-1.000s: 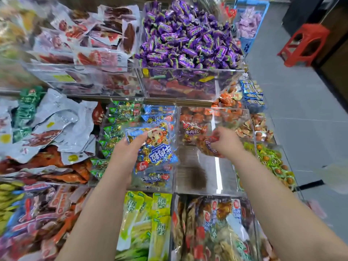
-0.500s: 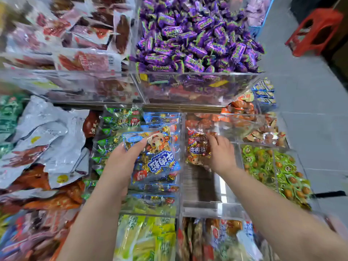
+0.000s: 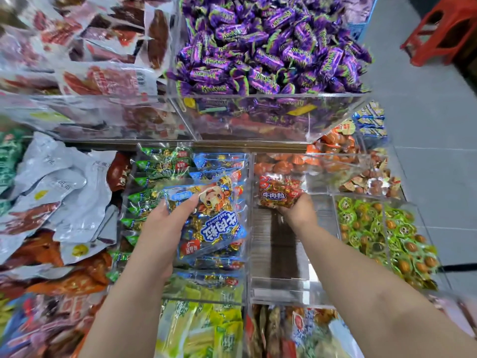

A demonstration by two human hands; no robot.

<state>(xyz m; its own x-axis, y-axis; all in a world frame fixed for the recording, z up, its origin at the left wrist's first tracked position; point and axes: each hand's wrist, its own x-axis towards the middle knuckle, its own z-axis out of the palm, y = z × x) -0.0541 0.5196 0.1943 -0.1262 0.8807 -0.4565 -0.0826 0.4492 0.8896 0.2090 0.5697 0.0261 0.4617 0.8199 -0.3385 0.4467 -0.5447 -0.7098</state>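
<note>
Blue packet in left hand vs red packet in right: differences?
Colour: blue packet is blue with cartoon animal; red packet is red. Pose: left hand holds blue packet over a full bin; right hand holds red packet over a nearly bare bin. Both show the same white characters.

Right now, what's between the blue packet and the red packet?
In the head view, a clear divider wall between two bins stands between the blue packet in the left hand and the red packet in the right hand.
</note>
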